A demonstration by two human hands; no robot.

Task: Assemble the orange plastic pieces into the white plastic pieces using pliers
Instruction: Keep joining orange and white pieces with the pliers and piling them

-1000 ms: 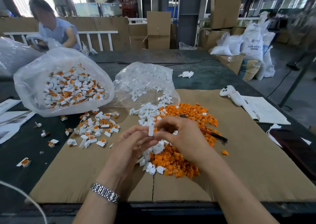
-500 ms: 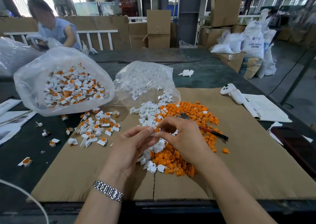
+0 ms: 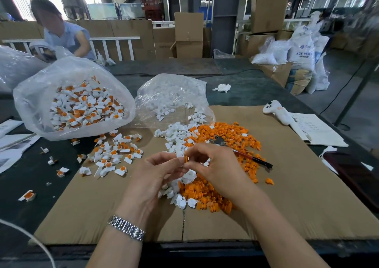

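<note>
Orange piece (image 3: 186,158) now pinched by my right hand (image 3: 217,165) meets the white piece (image 3: 179,155) my left hand (image 3: 155,173) pinches; earlier they were apart, so insertion looks underway, pliers (image 3: 242,152) untouched.

Your dark work table (image 3: 256,87) with a cardboard sheet (image 3: 287,196) spread flat over its near side.

On your cardboard you have a heap of orange pieces (image 3: 235,134) mixed with loose white pieces (image 3: 174,132), pliers (image 3: 242,151) lying across the orange heap, a scatter of assembled white-and-orange pieces (image 3: 114,155) to the left, and a white controller (image 3: 276,112) at the far right edge. Directly on your table stand a clear bag of assembled pieces (image 3: 73,99) and a clear bag of white pieces (image 3: 170,95), with a crumpled tissue (image 3: 222,87) beyond, a notebook (image 3: 315,128) at right and papers (image 3: 12,142) at left.
</note>
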